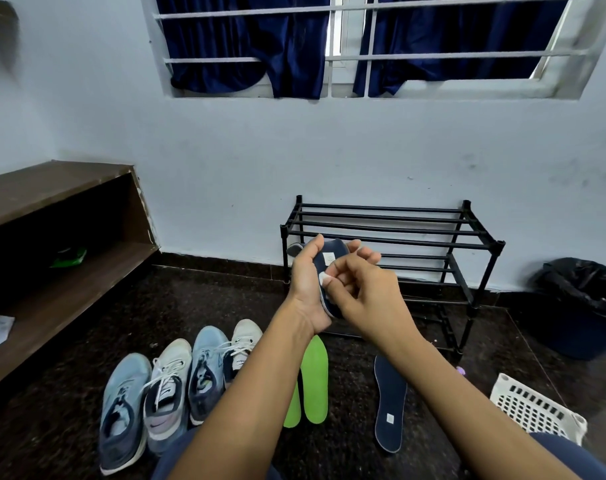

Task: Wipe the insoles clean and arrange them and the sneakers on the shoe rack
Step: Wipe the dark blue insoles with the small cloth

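Left hand [306, 285], right hand [364, 292] (insole [332, 251], wipe [324, 278] held) before shoe rack [433, 230], 4 sneakers [170, 386]

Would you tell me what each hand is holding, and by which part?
The left hand grips a navy insole across its middle, by both edges; the right hand pinches a small white wipe against it.

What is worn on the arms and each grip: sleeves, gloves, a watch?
Nothing shows. The left forearm and right forearm are bare to the frame's edge: no sleeve, watch or band. The left grip and right grip are ungloved, with no ring visible.
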The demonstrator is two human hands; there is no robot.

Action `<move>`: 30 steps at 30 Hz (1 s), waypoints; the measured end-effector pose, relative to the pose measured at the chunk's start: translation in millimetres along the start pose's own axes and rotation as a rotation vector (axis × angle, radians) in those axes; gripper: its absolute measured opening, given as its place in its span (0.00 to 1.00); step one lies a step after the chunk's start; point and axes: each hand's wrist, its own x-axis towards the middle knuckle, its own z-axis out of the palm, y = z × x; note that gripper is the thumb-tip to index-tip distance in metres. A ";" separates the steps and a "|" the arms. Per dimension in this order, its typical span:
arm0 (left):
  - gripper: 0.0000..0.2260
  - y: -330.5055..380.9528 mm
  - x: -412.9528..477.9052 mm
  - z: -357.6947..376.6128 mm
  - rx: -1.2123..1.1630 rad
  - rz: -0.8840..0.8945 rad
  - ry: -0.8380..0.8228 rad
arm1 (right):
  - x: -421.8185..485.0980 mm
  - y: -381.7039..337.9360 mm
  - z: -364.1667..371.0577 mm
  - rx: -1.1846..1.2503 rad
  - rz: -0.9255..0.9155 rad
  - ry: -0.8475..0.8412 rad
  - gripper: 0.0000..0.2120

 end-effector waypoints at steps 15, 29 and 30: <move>0.23 -0.7 -1.6 3.6 -0.008 0.043 -0.022 | 1.7 1.0 0.5 -0.131 -0.061 0.063 0.02; 0.32 -1.6 -2.8 5.6 -0.012 0.080 -0.035 | 6.5 3.7 -0.2 -0.038 -0.081 0.099 0.03; 0.32 -1.1 -3.9 6.4 -0.016 0.080 -0.052 | 8.0 4.5 -1.6 -0.062 -0.078 0.106 0.03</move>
